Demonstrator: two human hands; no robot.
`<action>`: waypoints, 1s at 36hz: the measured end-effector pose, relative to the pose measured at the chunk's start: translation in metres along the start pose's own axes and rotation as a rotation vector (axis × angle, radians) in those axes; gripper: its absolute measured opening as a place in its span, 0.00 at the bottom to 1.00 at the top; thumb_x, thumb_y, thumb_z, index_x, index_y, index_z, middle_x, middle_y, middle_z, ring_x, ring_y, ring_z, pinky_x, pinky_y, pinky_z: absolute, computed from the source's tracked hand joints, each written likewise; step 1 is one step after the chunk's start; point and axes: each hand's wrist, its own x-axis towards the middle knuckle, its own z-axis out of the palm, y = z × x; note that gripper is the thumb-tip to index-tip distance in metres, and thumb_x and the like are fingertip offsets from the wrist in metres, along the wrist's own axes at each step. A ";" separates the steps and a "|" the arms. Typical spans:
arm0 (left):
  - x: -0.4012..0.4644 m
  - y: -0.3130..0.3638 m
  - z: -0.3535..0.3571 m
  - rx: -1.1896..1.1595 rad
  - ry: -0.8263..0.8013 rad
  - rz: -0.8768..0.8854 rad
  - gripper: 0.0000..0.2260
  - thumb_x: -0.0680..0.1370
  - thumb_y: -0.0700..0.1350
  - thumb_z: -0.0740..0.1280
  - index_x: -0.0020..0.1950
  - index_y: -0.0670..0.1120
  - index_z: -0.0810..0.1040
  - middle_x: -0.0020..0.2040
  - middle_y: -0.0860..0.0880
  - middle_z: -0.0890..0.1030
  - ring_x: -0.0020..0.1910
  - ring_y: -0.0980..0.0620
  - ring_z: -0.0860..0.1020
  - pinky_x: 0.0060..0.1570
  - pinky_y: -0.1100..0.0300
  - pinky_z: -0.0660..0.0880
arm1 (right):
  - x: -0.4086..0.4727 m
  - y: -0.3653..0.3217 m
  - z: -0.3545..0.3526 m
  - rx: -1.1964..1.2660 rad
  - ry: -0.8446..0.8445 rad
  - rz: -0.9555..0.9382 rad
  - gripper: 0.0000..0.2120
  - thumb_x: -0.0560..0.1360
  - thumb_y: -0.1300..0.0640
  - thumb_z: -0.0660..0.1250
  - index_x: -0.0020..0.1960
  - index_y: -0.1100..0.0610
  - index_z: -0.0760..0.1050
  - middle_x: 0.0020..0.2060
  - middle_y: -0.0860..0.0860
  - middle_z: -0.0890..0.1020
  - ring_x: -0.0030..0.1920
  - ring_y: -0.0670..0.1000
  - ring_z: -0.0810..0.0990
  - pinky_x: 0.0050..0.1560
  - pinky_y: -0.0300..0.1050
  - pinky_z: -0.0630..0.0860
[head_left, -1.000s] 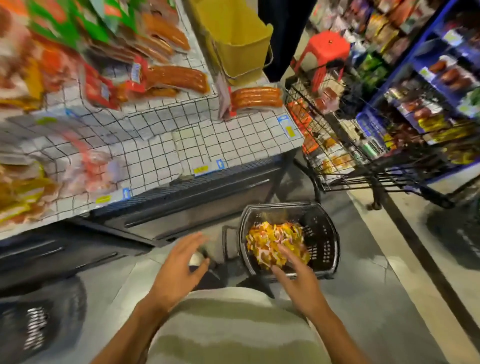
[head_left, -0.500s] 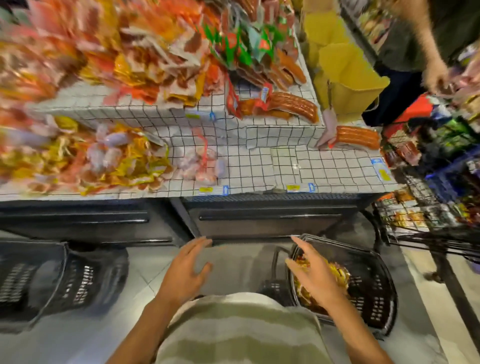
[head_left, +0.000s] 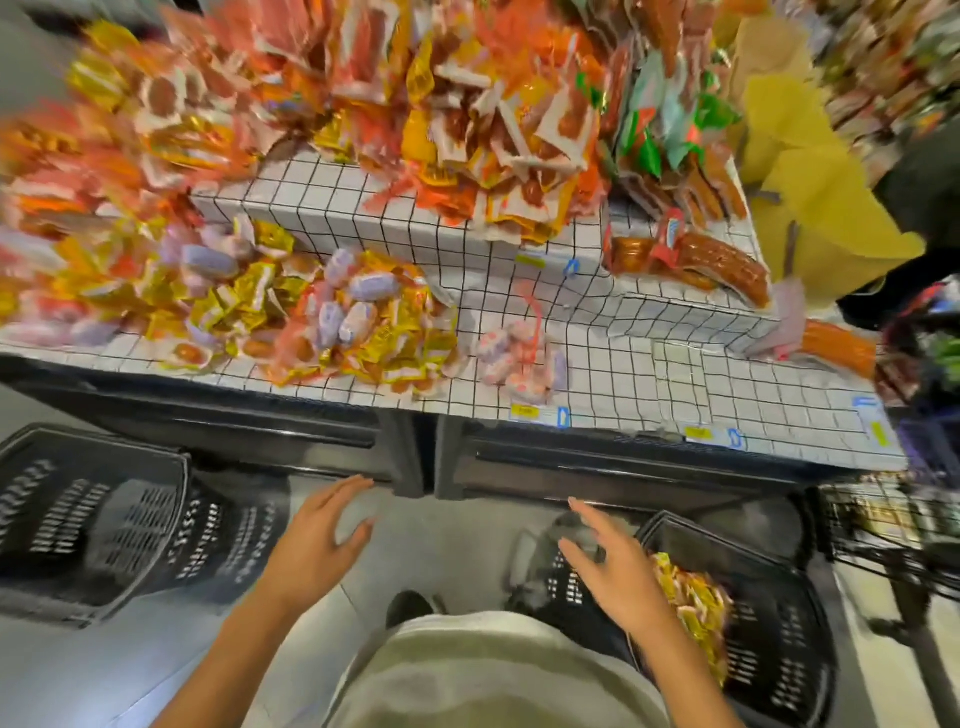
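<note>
Left hand (head_left: 317, 540), right hand (head_left: 613, 566): both empty, fingers spread; yellow packet heap (head_left: 384, 332) lies ahead and up, nearer the left; basket (head_left: 779, 623) just beside the right.

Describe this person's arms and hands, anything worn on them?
Both forearms are bare, with no sleeves in view. The left hand and right hand wear no gloves, and no rings, watch or bracelet show. The shirt is pale with broad olive stripes.
</note>
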 end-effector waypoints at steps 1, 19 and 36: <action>0.002 -0.001 -0.001 -0.004 0.005 -0.005 0.22 0.80 0.51 0.67 0.74 0.53 0.71 0.73 0.53 0.72 0.73 0.51 0.69 0.72 0.54 0.66 | 0.003 -0.001 -0.002 -0.016 0.005 -0.003 0.27 0.78 0.47 0.71 0.75 0.45 0.69 0.73 0.43 0.73 0.73 0.46 0.71 0.72 0.47 0.70; 0.102 0.063 -0.017 -0.085 0.136 -0.038 0.21 0.81 0.46 0.68 0.73 0.52 0.72 0.72 0.55 0.72 0.72 0.53 0.68 0.70 0.56 0.68 | 0.165 -0.078 -0.037 0.136 0.069 -0.193 0.17 0.81 0.52 0.68 0.65 0.35 0.71 0.60 0.30 0.73 0.59 0.26 0.71 0.54 0.19 0.66; 0.137 0.096 -0.028 -0.158 0.369 -0.224 0.16 0.81 0.44 0.66 0.69 0.54 0.76 0.66 0.56 0.78 0.64 0.54 0.76 0.64 0.56 0.73 | 0.250 -0.081 -0.022 0.165 0.094 -0.219 0.06 0.83 0.55 0.62 0.56 0.53 0.78 0.51 0.45 0.77 0.55 0.49 0.75 0.54 0.42 0.72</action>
